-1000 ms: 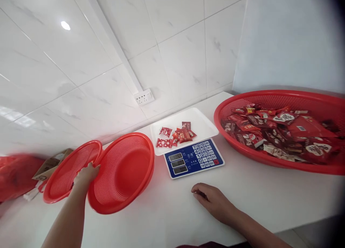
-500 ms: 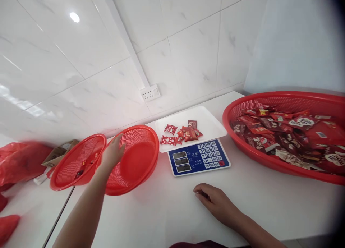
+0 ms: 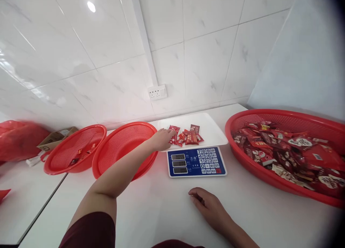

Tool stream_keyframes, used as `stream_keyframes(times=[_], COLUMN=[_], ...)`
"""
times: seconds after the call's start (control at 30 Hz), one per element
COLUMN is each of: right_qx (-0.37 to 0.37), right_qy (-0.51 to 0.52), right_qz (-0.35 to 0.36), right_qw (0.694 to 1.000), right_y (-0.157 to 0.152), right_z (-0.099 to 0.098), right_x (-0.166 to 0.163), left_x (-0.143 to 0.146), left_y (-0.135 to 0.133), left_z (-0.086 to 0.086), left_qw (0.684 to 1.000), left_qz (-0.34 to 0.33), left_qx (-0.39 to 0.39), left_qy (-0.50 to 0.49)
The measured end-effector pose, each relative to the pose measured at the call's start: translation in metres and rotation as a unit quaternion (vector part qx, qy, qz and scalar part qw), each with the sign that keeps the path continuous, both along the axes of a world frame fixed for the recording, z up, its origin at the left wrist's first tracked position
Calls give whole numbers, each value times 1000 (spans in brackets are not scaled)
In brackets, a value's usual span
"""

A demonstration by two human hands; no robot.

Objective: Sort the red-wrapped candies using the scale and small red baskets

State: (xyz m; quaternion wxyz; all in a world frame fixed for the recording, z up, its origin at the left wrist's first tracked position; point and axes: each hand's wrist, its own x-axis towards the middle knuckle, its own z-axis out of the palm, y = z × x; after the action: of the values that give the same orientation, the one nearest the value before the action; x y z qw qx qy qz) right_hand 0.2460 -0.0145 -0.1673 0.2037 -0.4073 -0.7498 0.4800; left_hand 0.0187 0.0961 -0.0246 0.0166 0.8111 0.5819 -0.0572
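Observation:
My left hand [image 3: 162, 138] reaches over the left side of the scale's white tray [image 3: 212, 133]. Its fingers curl against red snack packets with white dots [image 3: 174, 128]; the fingertips are partly hidden. Right beside them on the tray lies a small heap of red and brown packets [image 3: 191, 137]. Below the tray, the blue scale panel [image 3: 196, 162] shows keys and three lit displays. My right hand [image 3: 207, 206] rests on the white table in front of the scale, fingers loosely curled in, with nothing visible in them.
A large red basket [image 3: 231, 133] full of snack packets stands at the right. Left of the scale is a red basket [image 3: 107, 161] under my left forearm, then another red basket [image 3: 54, 161] with a few packets. Farther left are a cardboard box [image 3: 55, 138] and a red bag [image 3: 21, 138].
My left hand has moved right, from above the middle basket to the tray. The dotted packets there have shifted and turned under its fingers. My right hand stays on the table. The view has shifted.

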Motion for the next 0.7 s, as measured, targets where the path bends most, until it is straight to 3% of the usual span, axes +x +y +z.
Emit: stream_keyframes(times=[0.23,0.33,0.5,0.6,0.7], right_qx=[3,0,7,11,11], right_qy=[2,-3,10,14,22], right_qz=[4,6,-1,-10,-12], right_qw=[1000,1000,1000,1000,1000], right_y=[0,0,0,-1,-2], right_z=[2,3,0,-3,-1], right_x=[-1,-2,-3,-2,-1], left_x=[-42,-42,-5,8,3], left_y=[-7,1,30,46,49], left_z=[23,22,-6,-18,-15], left_qw=[985,991,1000,1000,998], left_qz=[140,104,9,10,47], left_qx=[103,83,24,22,42], left_qy=[16,6,-5,-2,-1])
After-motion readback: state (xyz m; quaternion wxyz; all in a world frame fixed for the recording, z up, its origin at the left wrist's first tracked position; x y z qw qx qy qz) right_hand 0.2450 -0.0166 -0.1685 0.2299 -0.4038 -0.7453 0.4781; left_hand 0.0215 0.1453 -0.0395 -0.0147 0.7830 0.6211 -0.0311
